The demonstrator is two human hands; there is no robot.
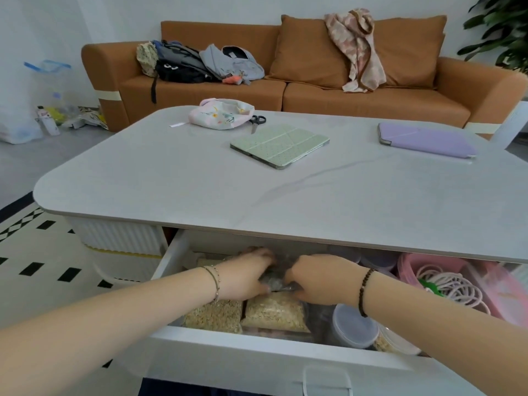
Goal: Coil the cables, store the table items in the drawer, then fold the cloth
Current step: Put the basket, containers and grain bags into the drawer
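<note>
**While both hands sit in the open drawer**

As I look down, my left hand (pixel 245 277) and right hand (pixel 320 278) meet inside the drawer (pixel 257 355), fingers curled around a dark plastic bag (pixel 278 277) held between them. Just right of my right hand, a coiled cable (pixel 451 287) lies in a pink basket (pixel 508 292). Beyond both hands, a green tablet (pixel 280 145), a purple tablet (pixel 425 140) and scissors (pixel 257 121) lie on the table (pixel 171 181).
</note>
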